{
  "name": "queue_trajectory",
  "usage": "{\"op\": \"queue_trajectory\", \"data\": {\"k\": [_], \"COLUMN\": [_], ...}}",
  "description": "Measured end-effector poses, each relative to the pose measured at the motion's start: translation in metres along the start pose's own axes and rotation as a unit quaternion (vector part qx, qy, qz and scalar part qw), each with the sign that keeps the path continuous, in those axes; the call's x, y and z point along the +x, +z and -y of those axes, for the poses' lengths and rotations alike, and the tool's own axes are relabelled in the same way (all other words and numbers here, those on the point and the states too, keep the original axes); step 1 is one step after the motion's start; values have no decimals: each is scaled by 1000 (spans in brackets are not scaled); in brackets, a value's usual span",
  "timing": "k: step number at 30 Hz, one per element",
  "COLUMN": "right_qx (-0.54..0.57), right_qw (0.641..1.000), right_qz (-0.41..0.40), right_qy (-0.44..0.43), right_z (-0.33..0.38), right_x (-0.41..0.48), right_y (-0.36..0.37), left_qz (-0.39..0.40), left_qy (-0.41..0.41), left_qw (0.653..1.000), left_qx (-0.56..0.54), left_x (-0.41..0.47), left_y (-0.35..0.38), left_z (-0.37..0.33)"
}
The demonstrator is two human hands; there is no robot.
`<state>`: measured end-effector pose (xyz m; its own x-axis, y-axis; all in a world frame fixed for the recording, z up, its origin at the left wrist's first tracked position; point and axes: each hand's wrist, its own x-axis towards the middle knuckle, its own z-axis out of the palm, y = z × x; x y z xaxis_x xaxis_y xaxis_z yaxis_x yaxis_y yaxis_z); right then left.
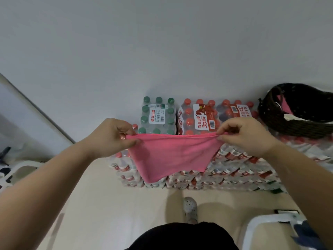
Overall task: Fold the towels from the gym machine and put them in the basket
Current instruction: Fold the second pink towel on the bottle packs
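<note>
While we hold the pink cloth towel (171,156) stretched in the air, our left hand (111,138) and right hand (246,136) each pinch a top corner, and the rest hangs slack over the stacked shrink-wrapped packs of water bottles (198,170). We judge the folding only begun: next the corners must meet. The dark woven basket (281,121), up on the packs to our right, already shows something pink inside. Nothing seems to block the way there; a white plastic frame (266,222) stands near our right leg.
</note>
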<state>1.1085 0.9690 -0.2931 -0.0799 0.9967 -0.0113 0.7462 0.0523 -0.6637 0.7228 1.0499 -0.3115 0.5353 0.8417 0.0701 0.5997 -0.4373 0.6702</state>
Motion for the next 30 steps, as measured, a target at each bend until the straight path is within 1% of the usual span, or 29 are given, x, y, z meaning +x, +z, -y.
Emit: {"op": "queue_trajectory", "data": {"k": [2,5,6,8,9,11,12,15,16,18,21,23,25,27,30], "right_qx": [1,-27,-32,-25,-22,-46,-56,-32,-35,-56,-60,-78,-123,-147,-114], "right_qw": [1000,999,999,999,999,999,998,999,999,998,997,995,991,988,990], "right_qz": [-19,10,4,-36,-37,4,16,-16,-17,9,43,53,45,29,-7], "right_qy": [8,19,15,6,4,-10,-16,-16,-17,-14,10,31,37,42,77], "right_z": [12,19,20,21,23,26,27,28,28,27,25,23,20,18,8], "right_x": [-10,-23,-26,-30,-31,-32,-32,-30,-30,-28,-21,-15,-8,0,12], "right_y": [-10,-7,-2,4,5,8,9,5,3,2,3,6,13,20,24], "left_qz": [6,57,50,31,37,62,61,49,58,73,42,9,-12,-12,-27], "left_qy": [-3,3,-1,0,13,37,32,9,15,29,-2,-8,-22,-67,-107], "left_qw": [1000,998,998,999,999,996,997,998,997,994,997,995,993,994,985], "left_qx": [-26,20,26,17,24,48,47,43,57,80,72,99,114,90,130], "left_x": [-3,-6,-6,-4,-5,-6,-5,-2,-3,-5,-2,2,7,15,33], "left_y": [-9,-12,-12,-13,-13,-13,-14,-23,-25,-26,-25,-20,-11,-3,9], "left_z": [-6,-7,-6,-5,-8,-10,-8,1,2,0,-1,-2,-2,0,5]}}
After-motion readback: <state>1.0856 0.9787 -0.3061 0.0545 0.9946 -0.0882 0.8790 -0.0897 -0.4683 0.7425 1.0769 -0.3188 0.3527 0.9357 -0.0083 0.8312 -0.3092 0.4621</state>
